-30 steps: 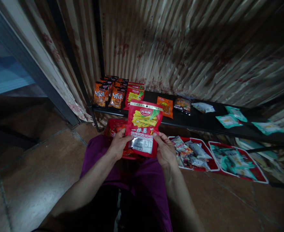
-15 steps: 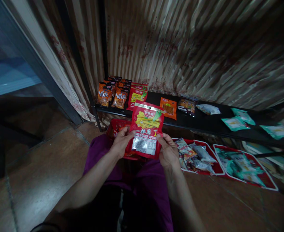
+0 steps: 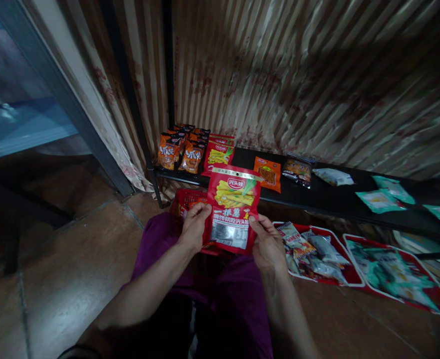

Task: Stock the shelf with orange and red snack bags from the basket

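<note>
Between my two hands is a red snack bag (image 3: 233, 199) with yellow sticks pictured on its front, held upright above my lap. My left hand (image 3: 196, 224) pinches its left edge, and my right hand (image 3: 268, 242) grips the lower right edge. Behind it, on a low black shelf, stand matching red snack bags (image 3: 220, 152). Orange-and-black snack bags (image 3: 193, 155) stand in rows to their left. Partly hidden below the held bag is a red basket (image 3: 180, 197) with red and orange packets in it.
On the black shelf (image 3: 317, 202) farther right lie an orange packet (image 3: 267, 173), a dark packet (image 3: 297, 170), a white packet (image 3: 333, 176) and several green packets (image 3: 379, 200). Two red baskets (image 3: 354, 271) of packets sit on the floor at right. A metal post (image 3: 130, 99) rises at left.
The view has shifted, so the shelf and baskets appear a little lower and farther right. Both hands keep hold of the red snack bag, which looks slightly straighter.
</note>
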`<state>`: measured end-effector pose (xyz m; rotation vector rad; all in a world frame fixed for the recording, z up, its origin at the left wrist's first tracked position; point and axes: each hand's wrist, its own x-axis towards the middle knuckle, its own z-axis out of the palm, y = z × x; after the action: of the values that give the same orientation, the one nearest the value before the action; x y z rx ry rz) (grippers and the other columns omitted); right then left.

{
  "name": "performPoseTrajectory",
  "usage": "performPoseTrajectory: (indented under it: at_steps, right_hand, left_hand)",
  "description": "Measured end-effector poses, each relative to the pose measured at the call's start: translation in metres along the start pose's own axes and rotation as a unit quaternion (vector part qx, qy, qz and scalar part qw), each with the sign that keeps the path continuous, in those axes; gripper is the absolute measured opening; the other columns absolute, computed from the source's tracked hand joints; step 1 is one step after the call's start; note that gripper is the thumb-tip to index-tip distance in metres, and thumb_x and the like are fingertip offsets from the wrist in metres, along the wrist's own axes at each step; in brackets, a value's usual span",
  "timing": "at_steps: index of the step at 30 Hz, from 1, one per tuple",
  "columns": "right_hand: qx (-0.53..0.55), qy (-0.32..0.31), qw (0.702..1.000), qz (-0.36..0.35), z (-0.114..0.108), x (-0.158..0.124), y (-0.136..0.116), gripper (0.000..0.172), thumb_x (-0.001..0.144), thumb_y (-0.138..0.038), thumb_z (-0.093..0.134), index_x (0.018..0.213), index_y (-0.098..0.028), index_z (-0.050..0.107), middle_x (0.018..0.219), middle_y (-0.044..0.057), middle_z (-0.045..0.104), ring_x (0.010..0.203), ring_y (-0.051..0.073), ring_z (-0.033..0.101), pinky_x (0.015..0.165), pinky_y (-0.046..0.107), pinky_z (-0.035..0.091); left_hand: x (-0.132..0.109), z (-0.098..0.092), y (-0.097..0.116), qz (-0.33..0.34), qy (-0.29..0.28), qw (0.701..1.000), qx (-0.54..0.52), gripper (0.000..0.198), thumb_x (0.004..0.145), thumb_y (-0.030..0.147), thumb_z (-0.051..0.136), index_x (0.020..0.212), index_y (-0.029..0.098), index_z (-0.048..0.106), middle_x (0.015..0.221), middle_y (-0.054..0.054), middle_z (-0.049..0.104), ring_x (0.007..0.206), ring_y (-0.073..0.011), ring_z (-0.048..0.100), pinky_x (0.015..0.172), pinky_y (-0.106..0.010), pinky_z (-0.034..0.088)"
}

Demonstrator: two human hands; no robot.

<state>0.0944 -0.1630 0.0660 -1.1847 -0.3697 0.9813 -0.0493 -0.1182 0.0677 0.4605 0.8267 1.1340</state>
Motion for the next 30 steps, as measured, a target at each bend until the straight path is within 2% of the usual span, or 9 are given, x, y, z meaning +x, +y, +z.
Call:
performPoseTrajectory:
  at_steps: [4,9,13,15,23,30]
  right_hand:
    - [-0.003,-0.01,1.0,0.011,0.0,-0.004,-0.004,0.029,0.051,-0.03,0.084,0.072,-0.023,0.067,0.066,-0.003,0.072,0.055,0.016,0.064,0.064,0.034,0.053]
    - [-0.029,-0.043,0.998,0.028,-0.002,-0.009,-0.009,0.03,0.051,-0.033,0.085,0.074,-0.023,0.067,0.066,-0.002,0.072,0.052,0.016,0.063,0.061,0.033,0.053]
    - [-0.045,-0.061,0.997,0.028,-0.005,-0.008,-0.009,0.031,0.051,-0.033,0.085,0.075,-0.023,0.067,0.065,-0.001,0.071,0.052,0.017,0.063,0.056,0.032,0.052]
    - [-0.048,-0.066,0.996,0.028,-0.007,-0.007,-0.009,0.031,0.052,-0.033,0.084,0.075,-0.024,0.067,0.066,-0.001,0.071,0.053,0.017,0.063,0.055,0.031,0.051]
    - [-0.051,-0.064,0.997,0.016,-0.01,-0.004,-0.006,0.029,0.054,-0.034,0.083,0.076,-0.024,0.068,0.069,-0.001,0.072,0.057,0.017,0.063,0.061,0.032,0.05]
    - [-0.049,-0.075,0.996,0.03,-0.014,-0.005,-0.004,0.03,0.054,-0.034,0.084,0.076,-0.024,0.068,0.069,-0.002,0.072,0.057,0.017,0.063,0.061,0.032,0.05]
  left_hand:
    - [0.002,0.0,0.006,-0.004,-0.01,1.0,0.013,0.034,0.053,0.037,0.079,0.065,0.017,0.055,0.059,0.005,0.06,0.056,-0.0114,0.057,0.061,-0.024,0.045]
    - [0.017,0.001,0.022,0.018,-0.051,0.998,0.045,0.036,0.056,0.037,0.079,0.082,0.018,0.062,0.072,0.002,0.067,0.065,-0.0137,0.062,0.069,-0.027,0.048]
    - [0.03,0.002,0.032,0.052,-0.043,0.995,0.074,0.033,0.056,0.042,0.079,0.071,0.017,0.063,0.068,0.001,0.066,0.062,-0.0125,0.06,0.064,-0.025,0.047]
    - [0.032,0.002,0.035,0.046,-0.039,0.995,0.076,0.035,0.054,0.045,0.079,0.068,0.017,0.064,0.065,0.0,0.066,0.06,-0.013,0.06,0.062,-0.024,0.047]
    - [0.025,0.006,0.035,0.051,-0.035,0.995,0.078,0.039,0.056,0.051,0.077,0.069,0.016,0.064,0.062,-0.001,0.066,0.054,-0.0139,0.058,0.056,-0.026,0.044]
    - [0.024,0.006,0.032,0.069,-0.036,0.994,0.079,0.036,0.056,0.048,0.077,0.067,0.017,0.064,0.064,0.0,0.065,0.059,-0.0125,0.058,0.059,-0.023,0.043]
